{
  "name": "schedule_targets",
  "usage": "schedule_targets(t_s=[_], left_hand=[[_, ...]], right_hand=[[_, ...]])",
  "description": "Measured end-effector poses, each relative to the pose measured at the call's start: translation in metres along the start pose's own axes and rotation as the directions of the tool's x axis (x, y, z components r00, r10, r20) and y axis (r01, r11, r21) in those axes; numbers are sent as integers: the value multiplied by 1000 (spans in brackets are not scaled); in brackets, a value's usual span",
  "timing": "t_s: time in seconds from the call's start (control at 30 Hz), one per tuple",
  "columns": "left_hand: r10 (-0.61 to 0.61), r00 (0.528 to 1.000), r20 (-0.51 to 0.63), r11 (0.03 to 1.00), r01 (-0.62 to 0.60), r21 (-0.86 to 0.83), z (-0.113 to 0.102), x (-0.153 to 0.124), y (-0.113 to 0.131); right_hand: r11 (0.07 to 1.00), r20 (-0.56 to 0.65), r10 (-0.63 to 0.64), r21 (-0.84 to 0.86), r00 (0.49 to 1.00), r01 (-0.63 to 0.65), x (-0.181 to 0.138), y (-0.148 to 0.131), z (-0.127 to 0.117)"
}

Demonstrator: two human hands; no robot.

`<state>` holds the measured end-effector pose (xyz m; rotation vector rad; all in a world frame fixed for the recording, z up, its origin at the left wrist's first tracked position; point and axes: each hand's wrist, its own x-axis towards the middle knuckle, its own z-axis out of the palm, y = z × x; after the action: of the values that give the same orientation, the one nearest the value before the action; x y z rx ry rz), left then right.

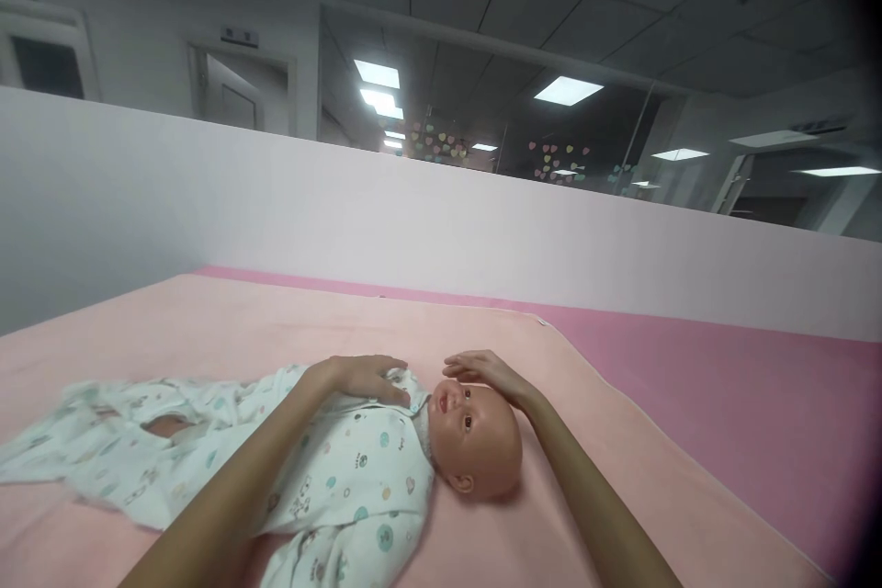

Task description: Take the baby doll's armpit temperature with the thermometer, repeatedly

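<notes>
A baby doll (482,441) lies on its back with its bald head toward the right. It wears a white patterned onesie (358,459) with coloured dots and small prints. My left hand (368,378) rests across the upper chest of the onesie near the collar, its fingers stretched out. My right hand (486,369) is curved along the far side of the doll's head, fingers extended and partly hidden behind it. Whether those fingers touch the head, I cannot tell. An opening in the lower onesie shows a bit of the doll's body.
Beneath the doll a peach blanket (241,317) covers a pink surface (661,358). A white partition wall (441,220) runs along the back. Beyond it are a doorway (241,92), glass with heart stickers and ceiling lights.
</notes>
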<state>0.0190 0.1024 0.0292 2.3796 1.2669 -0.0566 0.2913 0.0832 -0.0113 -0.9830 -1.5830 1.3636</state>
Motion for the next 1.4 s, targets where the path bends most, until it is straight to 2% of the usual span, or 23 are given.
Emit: schedule_targets(t_s=[0.1, 0.2, 0.27, 0.3, 0.47, 0.57, 0.7, 0.83, 0.9, 0.97, 1.1, 1.23, 1.3, 1.4], left_hand=[[71, 995, 76, 997, -68, -36, -4, -8, 8], [97, 988, 117, 995, -96, -16, -3, -10, 11], [106, 990, 93, 994, -107, 6, -1, -9, 9], [121, 990, 75, 993, -121, 0, -1, -7, 7], [196, 981, 8, 976, -194, -101, -2, 3, -3], [187, 979, -75, 976, -194, -99, -4, 4, -3], [178, 960, -217, 975, -203, -96, -8, 0, 2], [182, 947, -263, 974, -210, -83, -9, -4, 4], [178, 941, -289, 974, -211, -88, -9, -4, 4], [177, 934, -309, 974, -212, -83, -9, -4, 4], [173, 938, -301, 976, -205, -79, -9, -5, 5], [200, 945, -258, 968, -231, -97, -11, -9, 7], [208, 947, -246, 966, -239, -100, -12, -12, 7], [215, 950, -224, 965, -242, -97, -12, -14, 7]], right_hand=[[935, 29, -44, -351, 999, 52, 16, -27, 10], [717, -13, -97, -694, 995, 61, 26, -49, 32], [582, -36, -95, -813, 995, 27, 28, -56, 51], [543, -33, -86, -840, 996, 19, 27, -58, 60], [412, -12, -98, -911, 995, 30, 18, -63, 87], [312, -1, -158, -949, 987, 49, 12, -66, 91], [261, 42, -166, -962, 985, 85, 10, -67, 102], [133, 95, -194, -983, 976, 123, 12, -63, 118], [132, 111, -169, -982, 979, 134, 10, -60, 125], [168, 105, -110, -978, 988, 123, 9, -54, 133], [166, 74, -95, -982, 993, 89, 14, -36, 150], [-14, 85, -59, -996, 995, 85, 25, -17, 162], [-70, 93, -60, -994, 994, 89, 31, -12, 163], [-31, 72, -42, -997, 996, 71, 37, -7, 160]])
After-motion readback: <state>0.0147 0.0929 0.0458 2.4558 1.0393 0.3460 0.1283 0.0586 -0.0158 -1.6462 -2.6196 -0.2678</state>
